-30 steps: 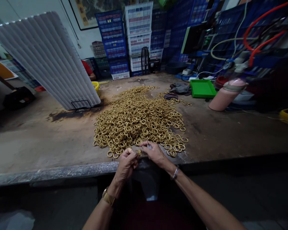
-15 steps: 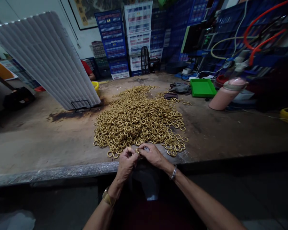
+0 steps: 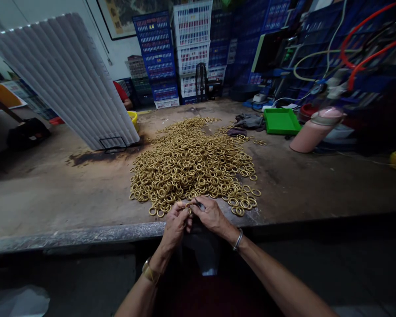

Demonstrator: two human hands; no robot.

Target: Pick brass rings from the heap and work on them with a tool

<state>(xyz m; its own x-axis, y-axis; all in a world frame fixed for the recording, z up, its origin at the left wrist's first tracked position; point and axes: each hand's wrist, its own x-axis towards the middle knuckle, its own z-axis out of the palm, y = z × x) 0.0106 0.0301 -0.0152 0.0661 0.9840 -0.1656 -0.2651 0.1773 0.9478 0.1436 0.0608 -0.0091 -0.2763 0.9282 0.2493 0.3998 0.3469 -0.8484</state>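
A big heap of brass rings (image 3: 191, 169) lies on the worn workbench (image 3: 53, 193). At the bench's near edge my left hand (image 3: 175, 222) is closed, pinching a brass ring (image 3: 187, 207) between its fingertips. My right hand (image 3: 213, 215) is closed too, holding a small dark tool (image 3: 199, 204) whose tip meets that ring. Both hands sit just in front of the heap's near rim. A gold watch is on my left wrist and a metal bracelet on my right.
A white corrugated panel (image 3: 69, 79) stands at the left of the bench. A green tray (image 3: 280, 121), a pink cylinder (image 3: 313, 130) and grey cloths (image 3: 247, 121) lie at the back right. Stacked blue and white crates (image 3: 185, 53) fill the background. A person in red (image 3: 122, 94) sits behind the panel.
Both hands have shifted slightly up toward the heap, still pinched together on the ring. The dark tool now shows in the right hand.
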